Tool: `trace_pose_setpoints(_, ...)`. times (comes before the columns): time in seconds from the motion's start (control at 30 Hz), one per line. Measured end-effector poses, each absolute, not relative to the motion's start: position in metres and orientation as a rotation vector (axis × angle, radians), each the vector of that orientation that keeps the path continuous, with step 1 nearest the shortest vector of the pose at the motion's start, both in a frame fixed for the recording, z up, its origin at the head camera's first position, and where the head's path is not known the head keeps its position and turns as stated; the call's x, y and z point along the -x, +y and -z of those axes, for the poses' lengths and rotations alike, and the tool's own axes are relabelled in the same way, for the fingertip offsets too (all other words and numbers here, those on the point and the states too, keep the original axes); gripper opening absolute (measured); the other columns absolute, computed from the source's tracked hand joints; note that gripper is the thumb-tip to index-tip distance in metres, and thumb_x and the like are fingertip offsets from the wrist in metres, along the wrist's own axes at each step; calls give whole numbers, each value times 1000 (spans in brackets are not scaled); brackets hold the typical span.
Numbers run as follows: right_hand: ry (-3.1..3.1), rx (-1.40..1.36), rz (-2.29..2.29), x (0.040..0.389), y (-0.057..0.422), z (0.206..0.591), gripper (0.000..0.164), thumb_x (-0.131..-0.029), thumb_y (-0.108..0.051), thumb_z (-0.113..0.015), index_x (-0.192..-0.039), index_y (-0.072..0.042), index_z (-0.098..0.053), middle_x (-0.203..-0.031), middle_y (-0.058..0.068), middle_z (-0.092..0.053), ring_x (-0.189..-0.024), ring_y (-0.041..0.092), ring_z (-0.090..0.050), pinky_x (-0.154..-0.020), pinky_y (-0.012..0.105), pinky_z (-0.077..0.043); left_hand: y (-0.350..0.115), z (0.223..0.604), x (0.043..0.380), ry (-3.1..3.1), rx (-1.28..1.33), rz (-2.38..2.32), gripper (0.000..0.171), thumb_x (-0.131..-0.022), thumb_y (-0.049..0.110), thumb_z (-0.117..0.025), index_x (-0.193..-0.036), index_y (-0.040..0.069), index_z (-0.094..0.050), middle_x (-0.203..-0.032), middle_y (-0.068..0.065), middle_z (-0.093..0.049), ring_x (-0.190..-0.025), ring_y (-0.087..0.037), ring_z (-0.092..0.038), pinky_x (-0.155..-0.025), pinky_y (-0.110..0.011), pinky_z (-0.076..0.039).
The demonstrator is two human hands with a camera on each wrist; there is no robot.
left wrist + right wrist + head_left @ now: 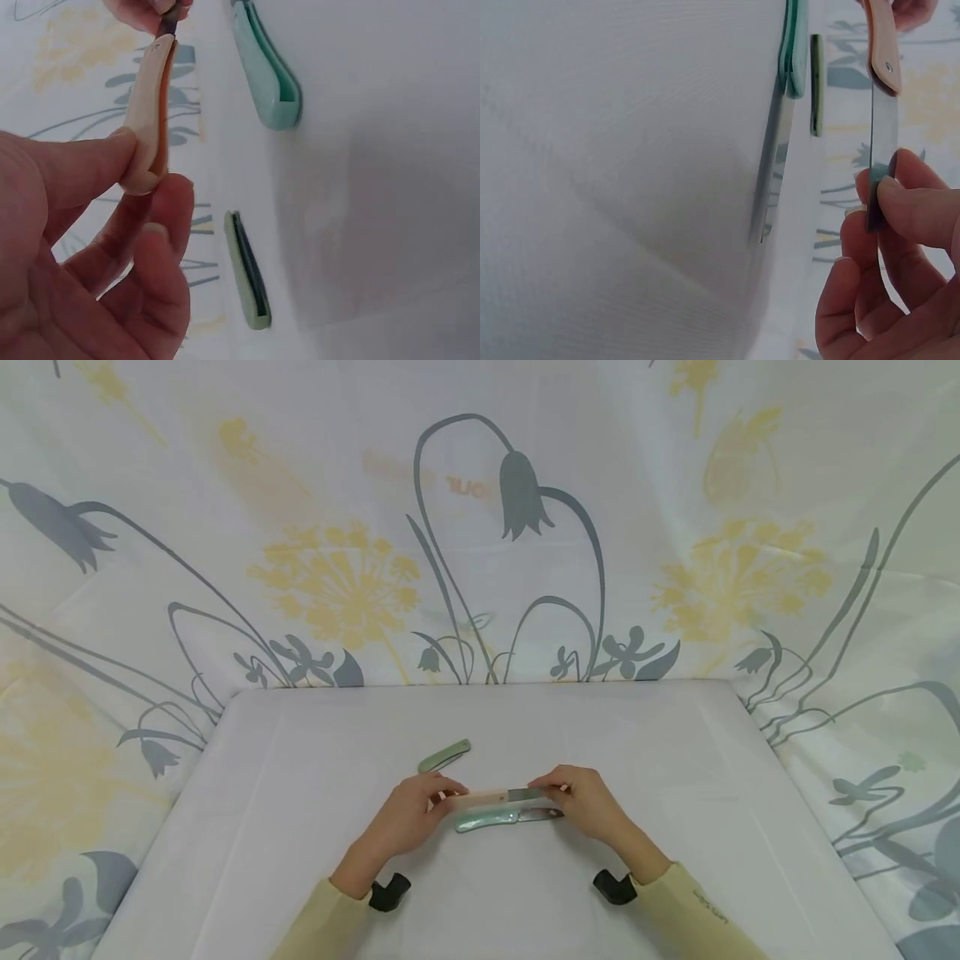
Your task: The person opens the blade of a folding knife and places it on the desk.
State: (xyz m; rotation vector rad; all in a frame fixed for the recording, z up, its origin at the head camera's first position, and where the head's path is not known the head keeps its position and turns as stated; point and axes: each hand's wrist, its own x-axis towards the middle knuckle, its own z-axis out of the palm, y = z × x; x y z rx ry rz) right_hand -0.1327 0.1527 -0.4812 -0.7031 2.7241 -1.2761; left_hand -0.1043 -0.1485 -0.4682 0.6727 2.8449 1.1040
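Observation:
Between both hands a folding knife (487, 797) with a peach handle is held level, its blade (883, 127) swung out. My left hand (411, 810) pinches the handle's end between thumb and fingers. At the other end, my right hand (581, 797) pinches the blade near its tip, which the fingers partly cover. Just below in the head view, a teal-handled folding knife (486, 820) lies on the table with its blade out. Behind the left hand is a green folding knife (446, 755), folded into its handle.
The white table (337, 718) runs back to a hanging cloth (480, 560) printed with grey and yellow flowers, which also borders both sides. Black wrist mounts (390, 892) sit at the cuffs of light yellow sleeves (322, 922).

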Motion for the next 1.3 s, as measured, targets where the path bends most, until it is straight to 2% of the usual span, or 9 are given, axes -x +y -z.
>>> trace_pose_setpoints(0.3, 2762, 460, 1275, 135, 157, 484, 16, -89, -2, -71, -99, -11, -79, -98, 0, -74, -84, 14, -63, -70, 30, -50, -145, 481, 111, 2727, -471, -1285, 16, -92, 11, -72, -106, 18, -76, -96, 8, -66, -84, -11, -61, -73, -27, -51)
trace_pose_setpoints(0.53, 2753, 371, 1288, 140, 159, 490, 13, -88, -3, -74, -98, -9, -78, -96, 0, -74, -89, 18, -66, -78, 38, -52, -143, 490, 115, 2659, -371, -1360, 16, -89, 12, -75, -105, 14, -77, -94, 5, -65, -83, -14, -60, -63, -25, -51)
trace_pose_setpoints(0.67, 2742, 341, 1306, 142, 161, 493, 12, -87, -4, -76, -98, -8, -78, -94, -1, -74, -91, 19, -67, -82, 41, -52, -141, 494, 118, 2656, -274, -1381, 15, -87, 14, -77, -102, 12, -78, -91, 4, -65, -81, -13, -60, -63, -27, -50)
trace_pose_setpoints(0.93, 2714, 356, 1311, 144, 164, 498, 16, -85, 0, -75, -99, -8, -76, -94, -1, -73, -87, 17, -66, -80, 38, -52, -136, 497, 116, 2688, -151, -1336, 12, -85, 14, -78, -97, 13, -79, -91, 5, -66, -82, -11, -62, -70, -31, -50)
trace_pose_setpoints(1.3, 2678, 338, 1291, 147, 164, 505, 17, -85, 1, -75, -98, -10, -76, -91, -4, -71, -84, 13, -64, -78, 34, -52, -135, 501, 116, 2759, -124, -1271, 9, -85, 16, -79, -94, 16, -80, -91, 5, -67, -80, -11, -61, -72, -33, -49)
